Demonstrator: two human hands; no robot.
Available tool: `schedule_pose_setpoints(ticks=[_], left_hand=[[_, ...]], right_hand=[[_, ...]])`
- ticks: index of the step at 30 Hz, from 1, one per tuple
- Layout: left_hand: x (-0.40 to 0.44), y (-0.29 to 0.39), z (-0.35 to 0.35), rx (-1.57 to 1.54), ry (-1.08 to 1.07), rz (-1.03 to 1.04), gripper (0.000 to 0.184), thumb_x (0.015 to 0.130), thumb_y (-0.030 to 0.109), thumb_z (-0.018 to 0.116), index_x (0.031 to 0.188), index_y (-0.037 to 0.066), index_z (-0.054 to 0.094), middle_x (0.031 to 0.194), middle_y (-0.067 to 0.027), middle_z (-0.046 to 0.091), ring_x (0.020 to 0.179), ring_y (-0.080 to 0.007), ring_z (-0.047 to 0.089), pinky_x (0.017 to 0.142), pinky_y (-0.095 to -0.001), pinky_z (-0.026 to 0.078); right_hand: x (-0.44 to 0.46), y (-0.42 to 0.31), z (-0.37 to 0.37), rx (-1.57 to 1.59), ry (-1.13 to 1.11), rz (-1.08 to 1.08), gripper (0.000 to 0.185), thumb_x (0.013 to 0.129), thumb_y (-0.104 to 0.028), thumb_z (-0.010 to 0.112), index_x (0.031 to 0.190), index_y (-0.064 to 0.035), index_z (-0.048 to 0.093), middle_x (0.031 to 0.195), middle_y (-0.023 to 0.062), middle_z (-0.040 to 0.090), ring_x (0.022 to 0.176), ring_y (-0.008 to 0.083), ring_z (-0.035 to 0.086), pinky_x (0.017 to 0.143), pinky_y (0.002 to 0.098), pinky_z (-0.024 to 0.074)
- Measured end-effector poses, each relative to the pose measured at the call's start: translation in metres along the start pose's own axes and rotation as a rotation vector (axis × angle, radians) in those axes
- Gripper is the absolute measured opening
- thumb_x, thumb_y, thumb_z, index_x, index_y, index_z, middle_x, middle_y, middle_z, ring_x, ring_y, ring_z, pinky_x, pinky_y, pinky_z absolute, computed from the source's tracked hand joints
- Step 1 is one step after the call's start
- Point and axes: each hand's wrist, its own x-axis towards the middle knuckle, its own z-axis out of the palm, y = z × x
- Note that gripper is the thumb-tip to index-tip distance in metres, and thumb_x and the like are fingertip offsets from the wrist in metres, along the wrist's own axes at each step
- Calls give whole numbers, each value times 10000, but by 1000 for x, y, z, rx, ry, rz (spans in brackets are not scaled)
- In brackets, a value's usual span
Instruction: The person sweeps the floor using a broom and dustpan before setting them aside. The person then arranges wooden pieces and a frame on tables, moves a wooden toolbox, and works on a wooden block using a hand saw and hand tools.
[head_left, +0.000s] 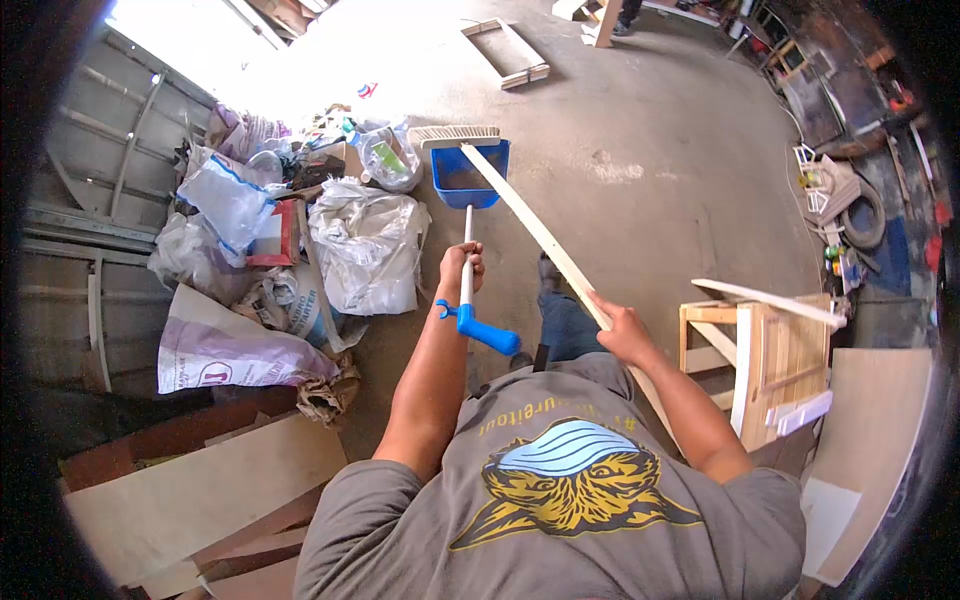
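The person's left hand (461,268) is gripping the dustpan (470,194) by its pale pole, the fingers (477,262) curling tightly round it. The blue grip (488,333) is sticking out on the body side of that hand. The right hand (624,335) is holding the broom (540,236) partway along its wooden handle, its fingers wrapping narrowly about the wood, and the near end is running on under the forearm.

The dustpan is sitting ahead of the person on the floor (640,225), facing away. The broom's head is lying across the far edge and jutting past the left corner; whether it is touching the pan, one cannot tell. Something brownish is showing inside.

On the left, a clear bag (396,165) and a white bag (366,245) are crowding close to the pan, leaving little room. On the right, open floor is stretching from the broom to the wooden stand (780,370), which is standing beside the right forearm with a wood strip (765,299) lying over its top. Farther ahead, a wooden frame (505,52) is lying flat. The person's leg (570,320) is showing between the two handles.
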Motion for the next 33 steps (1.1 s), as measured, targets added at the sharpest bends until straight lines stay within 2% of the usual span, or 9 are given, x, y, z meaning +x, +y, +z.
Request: schedule_pose_setpoints(ticks=[7,10,12,16,18,19,25,29,33], left_hand=[[108,137,68,-73,9,29,122,996,142,510,922,57,556,712,-5,563,463,-69,436,402,-220,357],[154,202,98,-106,30,37,166,998,167,514,881,63,570,629,14,511,437,-72,412,392,-221,346],[181,247,118,-102,21,8,204,998,194,514,845,74,576,552,32,452,409,-78,387,389,-224,339],[224,333,151,-164,22,98,154,994,172,513,889,73,567,651,9,521,435,-76,402,391,-231,338],[245,380,163,-214,5,113,129,994,155,508,911,72,561,703,1,549,443,-71,406,395,-228,340],[257,403,167,-246,7,128,122,995,148,507,916,71,558,718,-1,554,444,-68,406,396,-226,341],[325,546,171,-340,24,246,127,1007,146,498,917,73,551,743,8,566,446,-58,412,403,-213,340],[386,627,135,-349,-53,215,126,1004,156,505,917,77,549,735,15,568,467,-58,445,404,-224,349],[399,711,138,-443,97,308,67,985,125,509,947,81,543,744,3,596,451,-55,437,393,-219,344]], right_hand=[[188,-56,-76,-29,-6,-87,792,692,-50,547,1466,-212,519,1240,264,642,1062,396,682,913,394,536],[272,-86,-115,-63,-14,-62,809,694,-94,564,1478,-281,499,1063,273,692,962,426,685,876,461,542],[324,-110,-141,-74,-9,-109,805,693,-95,562,1476,-273,502,1064,268,692,975,422,683,873,460,542],[420,-177,-196,-109,-67,-96,797,692,-84,553,1470,-255,510,1046,268,691,956,422,685,854,459,541],[475,-197,-209,-101,-12,-230,793,695,-74,546,1467,-250,514,1042,269,690,937,424,685,846,462,540],[502,-207,-213,-94,13,-292,791,696,-70,542,1466,-248,516,1041,269,690,928,425,685,841,464,540],[651,-327,-245,-162,-103,-210,788,697,-63,545,1465,-236,516,1080,258,691,962,430,678,866,449,542],[758,-368,-237,-165,-42,-392,797,690,-79,562,1469,-239,512,1123,259,680,985,424,681,880,446,541],[837,-442,-246,-194,-77,-392,800,678,-88,569,1461,-243,525,1124,272,674,981,413,691,873,441,540]])
